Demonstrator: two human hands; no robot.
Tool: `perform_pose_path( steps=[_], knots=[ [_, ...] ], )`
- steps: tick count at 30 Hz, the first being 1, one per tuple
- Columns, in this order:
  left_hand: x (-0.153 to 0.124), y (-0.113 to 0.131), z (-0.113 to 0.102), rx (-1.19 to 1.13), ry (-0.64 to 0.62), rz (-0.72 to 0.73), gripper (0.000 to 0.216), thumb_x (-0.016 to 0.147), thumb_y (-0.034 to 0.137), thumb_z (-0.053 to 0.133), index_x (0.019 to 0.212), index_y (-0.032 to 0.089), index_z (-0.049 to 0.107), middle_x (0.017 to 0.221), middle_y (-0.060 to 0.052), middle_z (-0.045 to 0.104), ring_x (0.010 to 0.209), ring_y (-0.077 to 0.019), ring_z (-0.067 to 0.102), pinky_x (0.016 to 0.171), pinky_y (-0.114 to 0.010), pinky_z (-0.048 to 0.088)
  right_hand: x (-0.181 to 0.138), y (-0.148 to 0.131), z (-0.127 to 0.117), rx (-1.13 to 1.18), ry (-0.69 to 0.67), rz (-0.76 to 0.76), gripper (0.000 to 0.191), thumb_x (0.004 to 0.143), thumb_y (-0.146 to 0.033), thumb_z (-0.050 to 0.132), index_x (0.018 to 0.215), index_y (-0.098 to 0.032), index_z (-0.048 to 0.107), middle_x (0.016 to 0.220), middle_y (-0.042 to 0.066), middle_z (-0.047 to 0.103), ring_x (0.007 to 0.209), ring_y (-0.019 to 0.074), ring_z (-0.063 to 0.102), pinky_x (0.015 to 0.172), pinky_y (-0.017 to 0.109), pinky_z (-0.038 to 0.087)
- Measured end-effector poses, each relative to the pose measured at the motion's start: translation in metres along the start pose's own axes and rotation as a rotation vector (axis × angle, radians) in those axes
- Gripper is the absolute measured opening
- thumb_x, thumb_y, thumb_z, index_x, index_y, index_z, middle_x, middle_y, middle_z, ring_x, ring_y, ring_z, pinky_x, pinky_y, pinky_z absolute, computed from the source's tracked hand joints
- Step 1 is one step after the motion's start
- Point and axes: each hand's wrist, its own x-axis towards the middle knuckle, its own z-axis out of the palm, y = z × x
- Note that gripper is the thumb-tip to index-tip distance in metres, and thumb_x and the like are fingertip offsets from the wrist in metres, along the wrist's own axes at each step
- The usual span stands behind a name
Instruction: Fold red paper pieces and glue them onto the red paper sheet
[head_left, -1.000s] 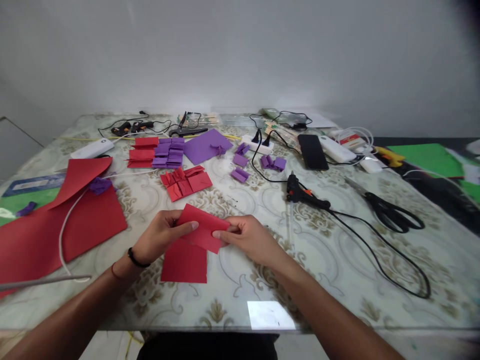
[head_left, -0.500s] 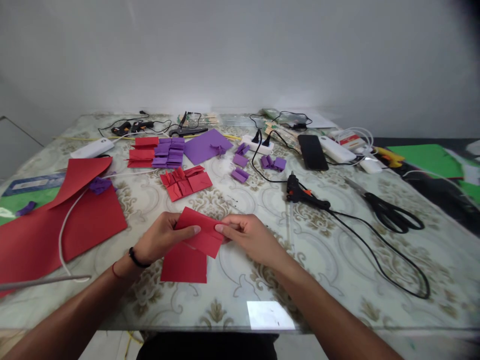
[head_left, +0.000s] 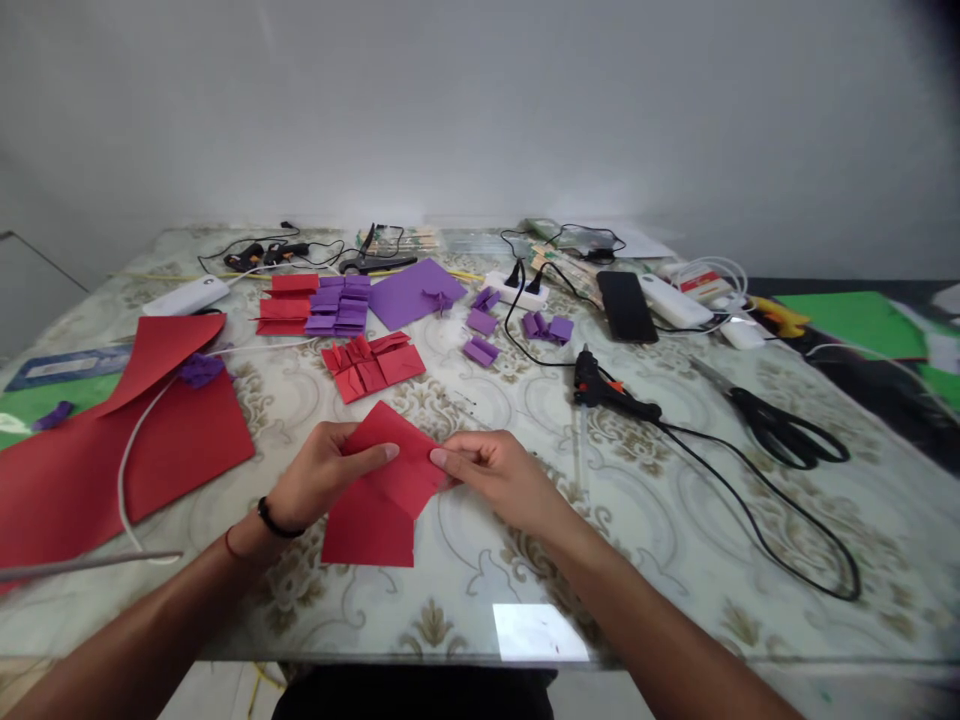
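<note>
A red paper piece (head_left: 409, 470) is held between both hands above the table, creased and tilted. My left hand (head_left: 326, 475) pinches its left side, thumb on top and fingers hidden beneath. At its right edge my right hand (head_left: 491, 475) grips it between thumb and fingers. Partly covered by the held piece, another red paper square (head_left: 367, 535) lies flat on the table below. Just beyond the hands sits a folded red paper piece (head_left: 375, 368) with raised pleats. Farther back, red folded strips (head_left: 286, 305) adjoin a purple pleated block (head_left: 337, 307).
A glue gun (head_left: 611, 390) with a looping black cord lies right of my hands, scissors (head_left: 780, 420) beyond it. Several small purple folded pieces (head_left: 480, 350) lie near a white power strip (head_left: 517, 288). Large red sheets (head_left: 180, 440) and a white cable are at left; a phone (head_left: 627, 305) is at back right.
The held red paper has opened out: its upper part now rises higher and its folded edge no longer shows. Both hands stay almost in place.
</note>
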Motion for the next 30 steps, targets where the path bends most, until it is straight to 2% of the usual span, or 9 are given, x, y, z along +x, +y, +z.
perform_pose_path(
  steps=[3, 6, 10, 14, 17, 21, 23, 27, 30],
  knots=[
    [0.001, -0.003, -0.001, -0.064, -0.007, 0.034, 0.032, 0.082, 0.042, 0.078, 0.076, 0.011, 0.074, 0.068, -0.005, 0.073, 0.059, -0.0188, 0.066, 0.056, -0.027, 0.052, -0.002, -0.002, 0.001, -0.007, -0.154, 0.026, 0.041, 0.088, -0.055, 0.069, 0.074, -0.018, 0.074, 0.074, 0.006, 0.079, 0.065, 0.0165, 0.068, 0.058, 0.025, 0.045],
    [0.003, -0.005, -0.002, -0.069, -0.029, 0.045, 0.031, 0.082, 0.043, 0.077, 0.080, 0.012, 0.077, 0.075, -0.007, 0.077, 0.066, -0.0217, 0.070, 0.061, -0.029, 0.055, -0.004, -0.003, 0.003, -0.064, -0.235, 0.033, 0.043, 0.091, -0.055, 0.066, 0.075, -0.017, 0.078, 0.072, 0.007, 0.079, 0.050, 0.0110, 0.055, 0.047, 0.023, 0.034],
    [0.003, -0.005, -0.002, 0.015, -0.020, 0.035, 0.036, 0.084, 0.048, 0.074, 0.076, 0.012, 0.075, 0.070, -0.006, 0.075, 0.059, -0.0189, 0.067, 0.053, -0.026, 0.051, -0.004, -0.002, 0.004, -0.072, -0.201, 0.037, 0.046, 0.092, -0.057, 0.063, 0.078, -0.015, 0.077, 0.071, 0.007, 0.078, 0.047, 0.0094, 0.047, 0.046, 0.023, 0.030],
    [0.001, -0.001, 0.001, 0.159, -0.031, 0.048, 0.041, 0.086, 0.050, 0.071, 0.071, 0.012, 0.069, 0.062, -0.003, 0.068, 0.050, -0.0131, 0.057, 0.045, -0.022, 0.041, -0.003, 0.000, 0.005, -0.065, -0.208, -0.006, 0.047, 0.090, -0.060, 0.065, 0.074, -0.016, 0.072, 0.072, 0.004, 0.074, 0.057, 0.0125, 0.057, 0.054, 0.024, 0.039],
    [0.000, 0.000, 0.002, 0.240, -0.038, 0.074, 0.045, 0.087, 0.050, 0.068, 0.062, 0.014, 0.059, 0.052, 0.002, 0.056, 0.045, -0.0088, 0.046, 0.040, -0.019, 0.030, -0.002, 0.003, 0.006, -0.012, -0.165, 0.012, 0.049, 0.087, -0.063, 0.067, 0.068, -0.017, 0.064, 0.065, 0.001, 0.063, 0.065, 0.0167, 0.065, 0.061, 0.026, 0.046],
    [0.001, -0.001, 0.003, 0.239, -0.053, 0.078, 0.044, 0.088, 0.051, 0.066, 0.065, 0.015, 0.058, 0.054, 0.002, 0.054, 0.046, -0.0088, 0.044, 0.042, -0.019, 0.031, -0.001, 0.005, 0.009, 0.051, -0.139, 0.077, 0.052, 0.082, -0.066, 0.069, 0.066, -0.018, 0.060, 0.060, -0.001, 0.056, 0.071, 0.0215, 0.070, 0.063, 0.027, 0.046],
    [0.001, -0.001, 0.003, 0.252, -0.062, 0.072, 0.046, 0.087, 0.053, 0.066, 0.063, 0.015, 0.056, 0.053, 0.003, 0.052, 0.046, -0.0084, 0.043, 0.041, -0.019, 0.030, 0.000, 0.005, 0.010, 0.036, -0.140, 0.060, 0.049, 0.084, -0.063, 0.069, 0.067, -0.017, 0.061, 0.062, -0.001, 0.055, 0.067, 0.0185, 0.066, 0.062, 0.027, 0.045],
    [0.000, -0.001, 0.002, 0.318, -0.064, 0.062, 0.054, 0.086, 0.053, 0.066, 0.055, 0.017, 0.042, 0.049, 0.005, 0.040, 0.045, -0.0065, 0.034, 0.041, -0.019, 0.022, 0.001, 0.003, 0.011, 0.027, -0.091, -0.017, 0.041, 0.088, -0.056, 0.068, 0.077, -0.017, 0.066, 0.069, -0.001, 0.058, 0.064, 0.0132, 0.054, 0.062, 0.026, 0.041],
    [0.000, -0.003, 0.003, 0.304, -0.095, 0.070, 0.052, 0.087, 0.052, 0.065, 0.056, 0.016, 0.044, 0.050, 0.005, 0.040, 0.046, -0.0067, 0.033, 0.042, -0.019, 0.022, 0.002, 0.004, 0.012, 0.033, -0.020, -0.034, 0.041, 0.087, -0.054, 0.069, 0.072, -0.017, 0.064, 0.066, -0.001, 0.059, 0.062, 0.0127, 0.050, 0.061, 0.026, 0.039]
  ],
)
